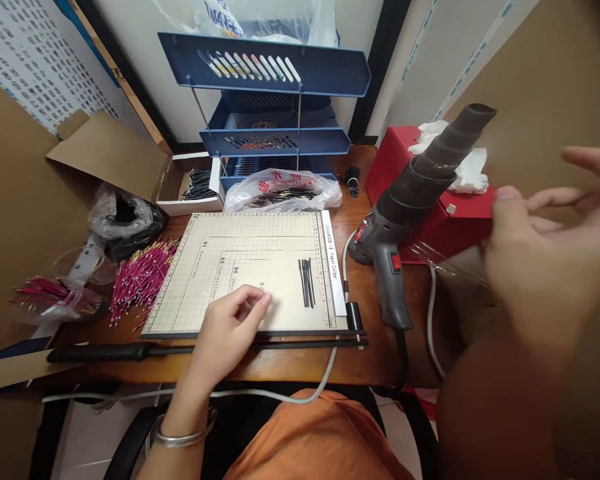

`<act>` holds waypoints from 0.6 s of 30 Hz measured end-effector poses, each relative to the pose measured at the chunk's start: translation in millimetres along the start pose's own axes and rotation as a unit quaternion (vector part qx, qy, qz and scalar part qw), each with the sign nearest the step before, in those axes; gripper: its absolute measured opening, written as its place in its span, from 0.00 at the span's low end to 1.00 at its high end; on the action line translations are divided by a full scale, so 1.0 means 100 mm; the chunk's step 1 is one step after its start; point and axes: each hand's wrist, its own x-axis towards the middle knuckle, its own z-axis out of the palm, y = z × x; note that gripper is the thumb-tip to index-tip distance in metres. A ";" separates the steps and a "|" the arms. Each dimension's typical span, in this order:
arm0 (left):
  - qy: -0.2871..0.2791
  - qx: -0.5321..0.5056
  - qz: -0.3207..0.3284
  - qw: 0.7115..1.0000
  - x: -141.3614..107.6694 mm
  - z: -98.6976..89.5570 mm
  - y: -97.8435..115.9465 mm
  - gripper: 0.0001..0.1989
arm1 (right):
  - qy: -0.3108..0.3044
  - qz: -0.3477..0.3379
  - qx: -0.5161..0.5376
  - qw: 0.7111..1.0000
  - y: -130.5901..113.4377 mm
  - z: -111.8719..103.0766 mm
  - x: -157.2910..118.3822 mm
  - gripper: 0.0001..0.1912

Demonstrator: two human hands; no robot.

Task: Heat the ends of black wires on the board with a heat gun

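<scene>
My left hand [233, 327] hovers over or rests on the near edge of the beige paper cutter board [260, 233], its thumb and fingers curled together. Whatever may be between those fingertips cannot be made out. A small row of thin black sleeved pieces [307, 283] lies on the board to the right of this hand. Off at the right edge, my right hand [555, 233] is raised and blurred, its fingers apart with nothing seen in them. Between the hands, a grey heat gun [397, 220] stands nozzle up beside a red tissue box [440, 217].
Magenta wire pieces [143, 280] lie piled left of the board. Behind it are a plastic bag of dark pieces [285, 193], a white box [190, 203] and a blue tiered rack [275, 141]. The cutter's black arm [100, 352] and a grey cable [260, 395] run along the front.
</scene>
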 end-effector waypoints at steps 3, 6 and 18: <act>0.020 0.096 0.056 0.994 0.06 0.21 0.12 0.10 | 0.022 -0.020 0.134 0.991 -0.25 0.06 -0.39 0.10; 0.021 0.164 0.101 0.981 0.14 0.40 0.21 0.08 | -0.194 -0.008 0.198 0.961 -0.35 0.26 -0.70 0.05; -0.051 0.191 0.086 0.977 0.19 0.40 0.20 0.17 | -0.523 0.024 0.117 0.844 -0.13 0.76 -1.24 0.24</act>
